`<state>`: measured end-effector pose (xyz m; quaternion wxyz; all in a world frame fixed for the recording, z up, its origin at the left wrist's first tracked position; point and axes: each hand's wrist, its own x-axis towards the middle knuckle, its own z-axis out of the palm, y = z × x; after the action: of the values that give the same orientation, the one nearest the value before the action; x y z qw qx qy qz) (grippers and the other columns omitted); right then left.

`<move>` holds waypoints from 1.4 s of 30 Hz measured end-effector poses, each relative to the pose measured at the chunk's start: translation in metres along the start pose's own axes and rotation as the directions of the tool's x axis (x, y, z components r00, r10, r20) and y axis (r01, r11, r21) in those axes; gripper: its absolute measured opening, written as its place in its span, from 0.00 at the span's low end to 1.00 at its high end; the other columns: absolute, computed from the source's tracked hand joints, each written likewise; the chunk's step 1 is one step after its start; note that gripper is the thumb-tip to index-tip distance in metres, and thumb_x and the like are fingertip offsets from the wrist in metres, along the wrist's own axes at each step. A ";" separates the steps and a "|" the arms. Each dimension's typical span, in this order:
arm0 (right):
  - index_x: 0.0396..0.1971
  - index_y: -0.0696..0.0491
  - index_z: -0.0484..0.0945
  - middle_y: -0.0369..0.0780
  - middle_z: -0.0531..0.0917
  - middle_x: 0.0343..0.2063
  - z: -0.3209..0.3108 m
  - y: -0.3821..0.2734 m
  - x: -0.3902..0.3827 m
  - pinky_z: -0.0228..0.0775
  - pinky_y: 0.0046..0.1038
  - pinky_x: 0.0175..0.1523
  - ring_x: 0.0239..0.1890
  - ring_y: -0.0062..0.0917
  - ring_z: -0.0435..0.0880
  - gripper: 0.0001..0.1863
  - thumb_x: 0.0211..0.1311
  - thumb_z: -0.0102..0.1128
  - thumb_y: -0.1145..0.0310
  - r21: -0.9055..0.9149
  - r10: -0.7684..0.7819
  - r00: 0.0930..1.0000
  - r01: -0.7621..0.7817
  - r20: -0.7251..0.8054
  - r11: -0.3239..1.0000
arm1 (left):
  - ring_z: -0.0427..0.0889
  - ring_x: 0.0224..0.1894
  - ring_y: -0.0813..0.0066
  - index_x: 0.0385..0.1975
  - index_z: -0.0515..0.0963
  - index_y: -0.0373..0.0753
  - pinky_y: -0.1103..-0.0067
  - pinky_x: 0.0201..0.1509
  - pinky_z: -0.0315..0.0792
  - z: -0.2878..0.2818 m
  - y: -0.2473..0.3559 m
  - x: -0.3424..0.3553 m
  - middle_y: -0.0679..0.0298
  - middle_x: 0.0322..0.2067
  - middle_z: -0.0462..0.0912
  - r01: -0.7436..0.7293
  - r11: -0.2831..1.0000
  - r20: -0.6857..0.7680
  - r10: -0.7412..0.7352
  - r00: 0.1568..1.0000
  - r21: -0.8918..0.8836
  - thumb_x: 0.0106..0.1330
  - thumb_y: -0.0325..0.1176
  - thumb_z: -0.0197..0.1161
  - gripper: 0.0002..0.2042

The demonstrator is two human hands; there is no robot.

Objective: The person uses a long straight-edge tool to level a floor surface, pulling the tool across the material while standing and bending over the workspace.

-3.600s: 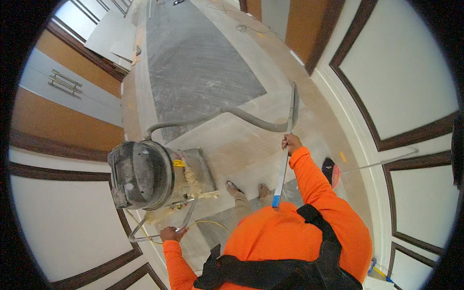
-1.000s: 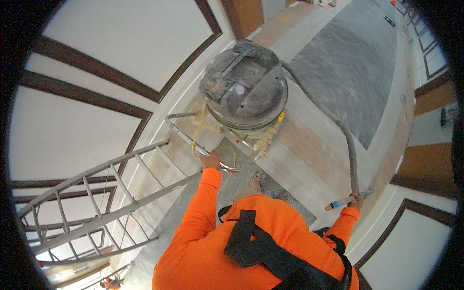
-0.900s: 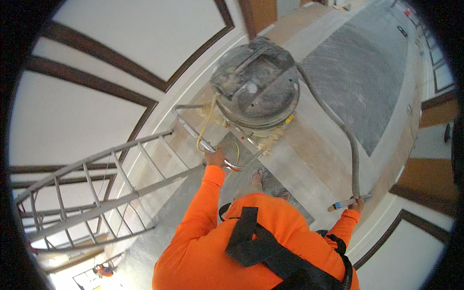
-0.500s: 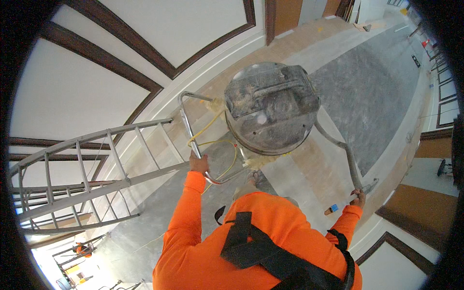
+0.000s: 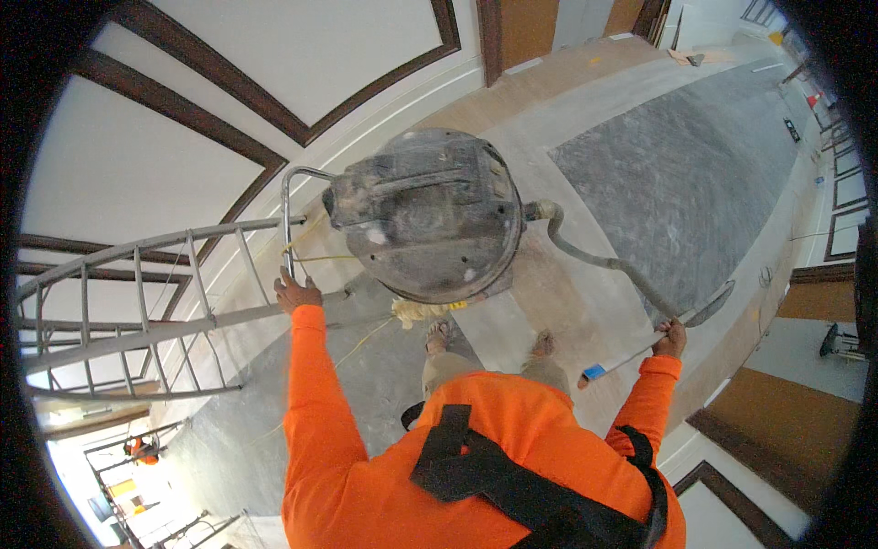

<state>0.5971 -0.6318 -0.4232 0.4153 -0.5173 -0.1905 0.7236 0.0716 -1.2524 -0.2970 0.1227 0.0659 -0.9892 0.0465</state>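
Two hands are at work around a dusty, dark-topped drum vacuum (image 5: 430, 220), which stands on the floor close to the middle of the view, toward 12 o'clock.

At 9 o'clock the left hand (image 5: 299, 293) touches the lower part of the vacuum's bent chrome handle (image 5: 287, 210); I cannot tell whether its fingers wrap fully around the tube. Between 3 and 4 o'clock the right hand (image 5: 670, 339) grips a slim metal wand (image 5: 631, 357), whose near end bears a blue band (image 5: 594, 372) and slants toward 8 o'clock from the hand.

A grey ribbed hose (image 5: 585, 261) leaves the vacuum at its 3 o'clock side and snakes toward the right hand. At the drum's 6 o'clock edge a ragged yellowish mass (image 5: 416, 313) shows. A thin yellow cord (image 5: 366, 341) trails on the floor toward 8 o'clock.

The person's feet (image 5: 439, 337) stand apart between 4 and 6 o'clock. Between 8 and 9 o'clock a metal ladder (image 5: 137, 339) extends behind the left hand, and at 8 o'clock, well apart, another person (image 5: 144, 449) appears, small and in orange. A dark grey floor panel (image 5: 677, 165) spreads at 2 o'clock.
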 end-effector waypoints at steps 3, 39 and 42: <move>0.38 0.60 0.64 0.36 0.62 0.21 -0.008 -0.004 0.024 0.63 0.22 0.28 0.19 0.22 0.62 0.08 0.58 0.40 0.78 -0.038 0.014 1.000 -0.015 -0.010 0.999 | 0.56 0.66 0.49 0.66 0.54 0.39 0.65 0.67 0.54 -0.013 0.062 -0.096 0.46 0.65 0.54 -0.107 0.987 -0.140 0.124 0.982 0.119 0.57 0.53 0.58 0.39; 0.43 0.55 0.69 0.41 0.76 0.35 -0.072 -0.002 -0.178 0.75 0.31 0.35 0.31 0.29 0.78 0.15 0.66 0.52 0.58 -0.683 0.846 0.394 -0.508 0.358 0.525 | 0.79 0.41 0.66 0.45 0.70 0.29 0.74 0.45 0.76 -0.189 0.200 -0.496 0.55 0.43 0.77 0.354 -0.247 0.372 -0.029 0.928 -0.902 0.66 0.63 0.41 0.34; 0.49 0.55 0.69 0.42 0.74 0.37 -0.090 -0.034 -0.148 0.73 0.31 0.33 0.30 0.28 0.78 0.21 0.65 0.53 0.56 -0.863 0.871 0.339 -0.241 0.355 0.445 | 0.77 0.32 0.70 0.42 0.72 0.32 0.76 0.38 0.74 -0.229 0.200 -0.483 0.59 0.33 0.78 0.265 -0.064 0.273 -0.275 0.922 -0.962 0.65 0.67 0.38 0.36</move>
<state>0.7099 -0.7444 -0.3470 -0.2419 -0.2905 -0.3867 0.8412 0.5615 -0.9730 -0.2113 0.1428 0.1540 -0.6960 -0.6867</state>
